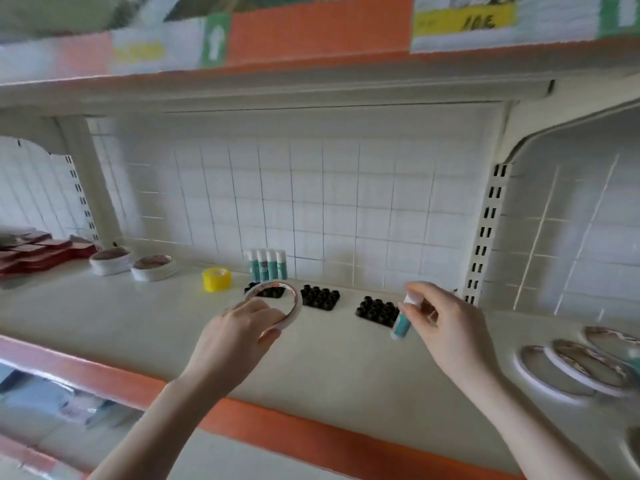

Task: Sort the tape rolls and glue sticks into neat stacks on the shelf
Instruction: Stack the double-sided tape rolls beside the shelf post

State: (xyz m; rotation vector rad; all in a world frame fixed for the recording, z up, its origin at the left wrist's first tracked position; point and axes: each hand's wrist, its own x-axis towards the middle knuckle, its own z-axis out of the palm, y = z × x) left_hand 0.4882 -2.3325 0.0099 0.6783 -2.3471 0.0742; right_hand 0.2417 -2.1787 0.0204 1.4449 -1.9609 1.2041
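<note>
left hand (239, 327): mid-frame, just left of centre, fingers curled round the near rim of a thin tape roll (277, 303), holding it tilted just above the shelf (138, 320)

right hand (440, 317): right of centre, pinching a glue stick (401, 323) near its white cap, teal body hanging down and slanted, bottom end looks just off the shelf

glue row: four or so glue sticks (266, 265) standing upright against the back grid, upper middle of the shelf. Guessing that's where the held one goes

tape stacks: two low stacks of tape (110, 259) at the left, near some red packs (41, 252). More loose rolls (571, 362) lying flat and overlapping at the far right edge, so sorting is far from done

other stuff: a fat yellow roll (216, 278) alone near the glue row, three black trays (320, 297) in a line behind the hands

handling, tape: light and stiff I'd say, but it's a thin hoop, so a squeeze across could bend it. Rim grip like this seems fine; set it down flat or the stack goes crooked

handling, glue: light, hard plastic, smooth so a bit slippery. Holding by the cap risks it popping off, I'd grab the body. Narrow base, easy to knock the row over when slotting it in
</note>
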